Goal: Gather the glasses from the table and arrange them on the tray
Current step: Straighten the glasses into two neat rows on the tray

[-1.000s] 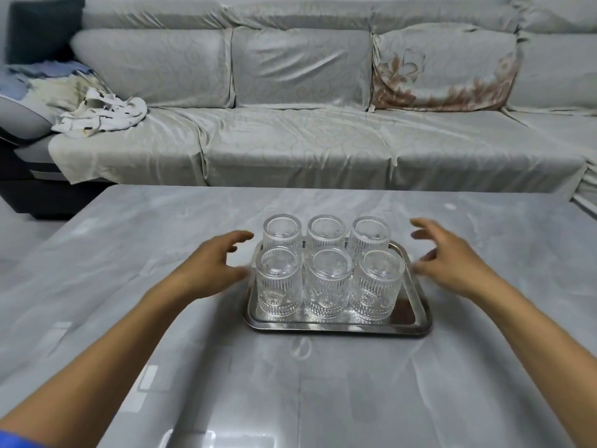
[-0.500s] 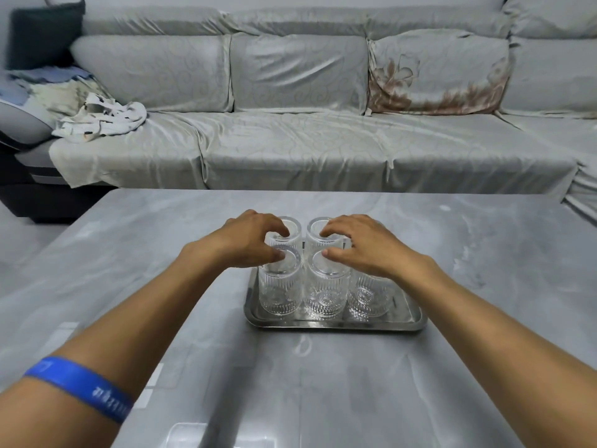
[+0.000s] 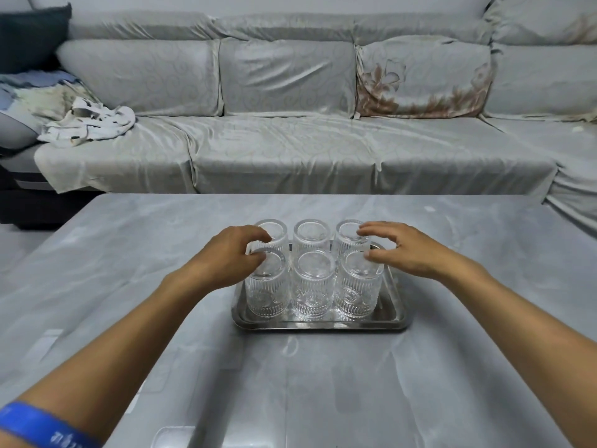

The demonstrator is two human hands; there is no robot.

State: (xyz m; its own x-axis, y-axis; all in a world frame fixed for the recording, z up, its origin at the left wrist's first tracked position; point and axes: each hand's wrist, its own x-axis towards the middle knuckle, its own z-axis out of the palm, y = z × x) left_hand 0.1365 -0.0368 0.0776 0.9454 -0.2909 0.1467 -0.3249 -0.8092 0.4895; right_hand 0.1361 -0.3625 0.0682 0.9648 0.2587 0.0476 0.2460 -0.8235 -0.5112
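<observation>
Final tidy step, by look of it — six glasses point(image 3: 315, 279) already on tray point(image 3: 323, 324), two rows of three, inverted, bases up, ribbed clear glass. Tray sits mid counter point(image 3: 129, 253), nothing else on it. Left hand point(image 3: 231, 257) curled over left pair, fingertips on bases; right hand point(image 3: 405, 250) half-spread over right pair — touching, not gripping. Next: nudge rows square, gently, glass on steel slides.

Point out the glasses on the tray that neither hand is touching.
The two middle-column glasses: back middle glass and front middle glass. The left hand and right hand rest on the outer columns.
</observation>
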